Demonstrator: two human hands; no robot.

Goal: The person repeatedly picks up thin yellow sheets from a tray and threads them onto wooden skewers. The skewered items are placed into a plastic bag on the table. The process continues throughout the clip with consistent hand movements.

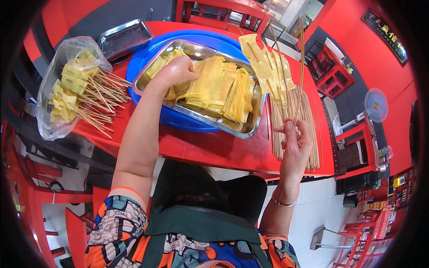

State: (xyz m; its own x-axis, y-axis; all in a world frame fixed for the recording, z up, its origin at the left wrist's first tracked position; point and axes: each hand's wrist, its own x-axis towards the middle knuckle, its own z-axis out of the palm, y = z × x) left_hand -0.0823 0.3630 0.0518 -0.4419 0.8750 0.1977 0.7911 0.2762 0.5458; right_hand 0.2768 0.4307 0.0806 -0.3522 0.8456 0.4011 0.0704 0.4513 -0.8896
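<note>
My left hand [177, 70] reaches into a steel tray [249, 133] of folded yellow sheets [211, 80], which look like tofu skin. Its fingers are curled against the sheets at the left, and the fingertips are hidden, so I cannot tell if they pinch one. Between thumb and fingers, my right hand [296, 140] grips several bamboo skewers [301, 67]. Threaded yellow pieces [258, 63] hang on some of these, above the table's right side; other skewers in the hand look bare. Beneath that hand lies a large bundle of loose bamboo skewers [311, 144].
A round blue plastic tray [191, 122] lies under the steel one on the red table [207, 147]. At the left, a clear plastic bag [47, 107] holds filled skewers [72, 83], sticks pointing right. Behind it stands a smaller metal tray [125, 38]. A red chair [63, 197] is at lower left.
</note>
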